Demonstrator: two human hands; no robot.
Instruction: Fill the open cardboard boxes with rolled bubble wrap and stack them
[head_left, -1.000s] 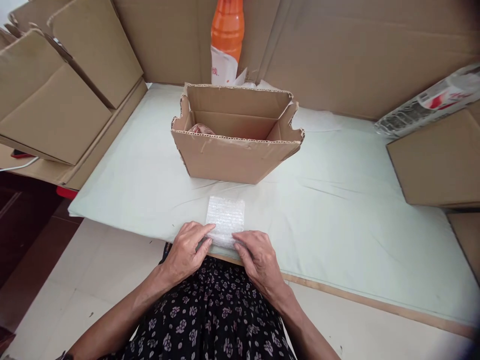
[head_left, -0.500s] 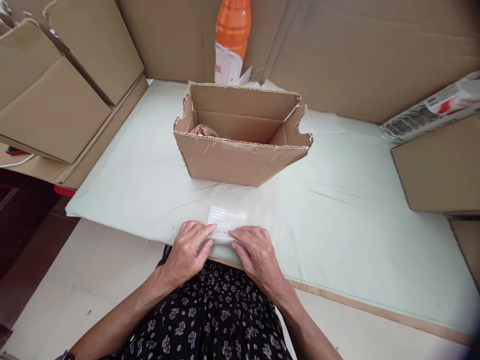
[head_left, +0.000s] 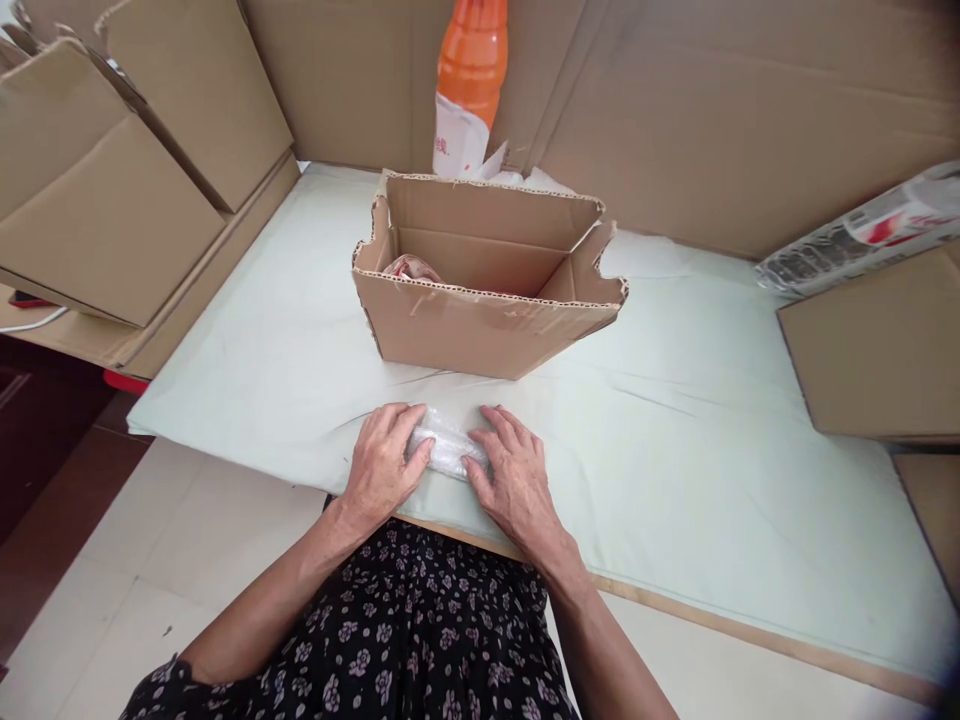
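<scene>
1. A small roll of bubble wrap [head_left: 448, 450] is seen on the pale green sheet [head_left: 675, 430], near the front edge of the table.
2. The roll is held between the two hands, one at each end.
3. The left hand [head_left: 384, 465] is laid flat, with its fingers pressed against the left end of the roll.
4. The right hand [head_left: 514, 475] is laid flat too, with its fingers spread and its thumb touching the right end.
5. An open cardboard box [head_left: 487, 325] is found just behind the hands, on the same sheet.
6. Something pink and white [head_left: 409, 268] is tucked in the left corner of the box, but it cannot be made out.
7. An orange bottle [head_left: 469, 85] is stood behind the box.
8. Flat brown cardboard [head_left: 112, 190] is piled at the left, and more is leaned at the back.
</scene>
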